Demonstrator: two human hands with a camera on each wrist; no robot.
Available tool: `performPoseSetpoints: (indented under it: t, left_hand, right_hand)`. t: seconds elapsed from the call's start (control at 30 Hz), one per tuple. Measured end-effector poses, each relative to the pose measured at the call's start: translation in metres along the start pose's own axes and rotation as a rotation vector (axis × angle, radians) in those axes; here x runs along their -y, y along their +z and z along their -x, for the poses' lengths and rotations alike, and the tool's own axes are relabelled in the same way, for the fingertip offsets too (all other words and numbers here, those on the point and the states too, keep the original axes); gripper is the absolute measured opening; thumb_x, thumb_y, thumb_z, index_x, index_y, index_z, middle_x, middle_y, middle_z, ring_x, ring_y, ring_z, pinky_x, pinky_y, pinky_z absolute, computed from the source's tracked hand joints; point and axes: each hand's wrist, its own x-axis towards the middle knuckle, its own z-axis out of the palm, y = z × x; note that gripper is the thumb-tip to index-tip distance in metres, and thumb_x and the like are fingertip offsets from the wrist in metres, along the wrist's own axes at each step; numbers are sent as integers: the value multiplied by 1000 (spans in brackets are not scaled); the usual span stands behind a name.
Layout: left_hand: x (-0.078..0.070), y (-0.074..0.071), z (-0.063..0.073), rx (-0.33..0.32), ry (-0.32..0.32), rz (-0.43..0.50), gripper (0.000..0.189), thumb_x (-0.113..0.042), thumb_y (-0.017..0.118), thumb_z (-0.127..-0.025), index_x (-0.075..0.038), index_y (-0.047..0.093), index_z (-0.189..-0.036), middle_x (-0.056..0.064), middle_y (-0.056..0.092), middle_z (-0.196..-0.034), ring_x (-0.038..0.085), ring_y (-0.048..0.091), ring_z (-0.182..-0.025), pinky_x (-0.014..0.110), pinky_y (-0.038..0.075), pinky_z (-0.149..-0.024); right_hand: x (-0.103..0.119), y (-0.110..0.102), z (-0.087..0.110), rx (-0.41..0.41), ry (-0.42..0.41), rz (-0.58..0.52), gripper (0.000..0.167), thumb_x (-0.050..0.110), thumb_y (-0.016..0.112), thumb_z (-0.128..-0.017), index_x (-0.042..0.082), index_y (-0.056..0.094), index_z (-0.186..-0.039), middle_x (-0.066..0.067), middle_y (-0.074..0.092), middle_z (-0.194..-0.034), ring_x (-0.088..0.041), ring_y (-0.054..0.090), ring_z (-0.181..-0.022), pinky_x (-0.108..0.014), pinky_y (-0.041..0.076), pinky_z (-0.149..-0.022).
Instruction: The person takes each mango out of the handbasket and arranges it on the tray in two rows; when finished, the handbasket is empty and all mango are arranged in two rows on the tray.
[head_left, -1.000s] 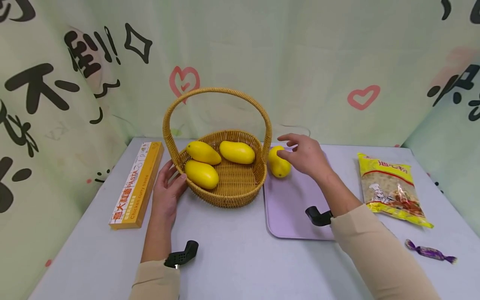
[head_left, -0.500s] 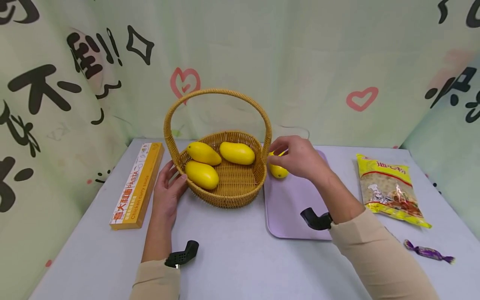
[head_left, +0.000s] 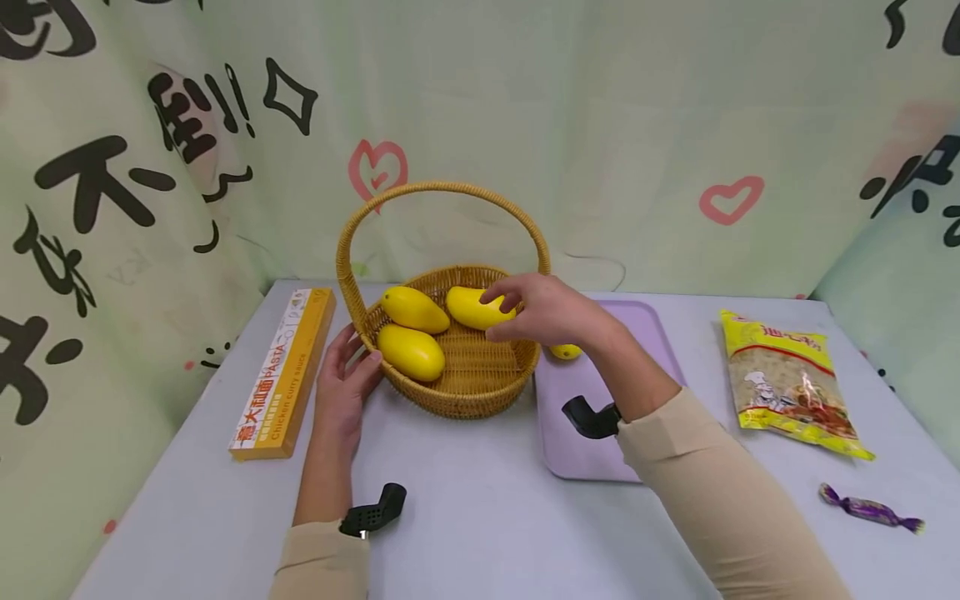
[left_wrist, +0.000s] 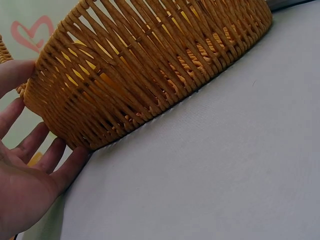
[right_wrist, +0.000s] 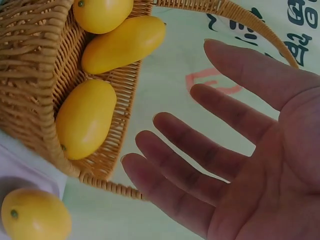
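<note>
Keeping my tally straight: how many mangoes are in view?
4: back-left mango, front-left mango and back-right mango in the wicker basket; fourth mango on the purple tray, mostly behind the right hand in the head view.

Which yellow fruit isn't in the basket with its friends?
The yellow fruit on the purple tray, to the right of the basket. The other three all lie inside the basket.

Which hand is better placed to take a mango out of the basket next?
Probably the right hand: it is open and empty, over the basket beside the mango at the back right. The left hand touches the basket's left side, so it seems better suited to steadying it.
</note>
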Motion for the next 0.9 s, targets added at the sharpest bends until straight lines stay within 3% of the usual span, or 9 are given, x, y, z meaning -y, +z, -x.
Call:
performPoseSetpoints:
  t: [0.37, 0.53, 0.9]
  left_hand:
    - [4, 1, -1, -10, 1, -20, 64, -18, 69, -99, -36, 43, -155, -3, 40, -162, 18, 43, -147, 34, 44, -118]
    - [3, 1, -2, -15, -4, -26, 64, -18, 69, -99, -36, 43, -155, -4, 41, -161, 17, 44, -146, 33, 45, -118]
    - [1, 1, -2, -24, -13, -28, 65, -19, 69, -99, -36, 42, -156, -4, 40, -162, 16, 43, -147, 33, 44, -118]
  right_hand:
    - [8, 9, -40, 55, -35, 7, 56, 27, 75, -93, 24, 58, -146, -15, 55, -149, -34, 50, -138, -53, 45, -114]
    - [7, 13, -59, 52, -30, 4, 56, 26, 75, -93, 20, 59, -146, -18, 53, -151, -35, 48, -140, -52, 41, -117]
    - [-3, 22, -83, -3, 66, -4, 57, 11, 69, -93, 15, 57, -148, -9, 45, -161, -30, 41, -147, -47, 38, -121]
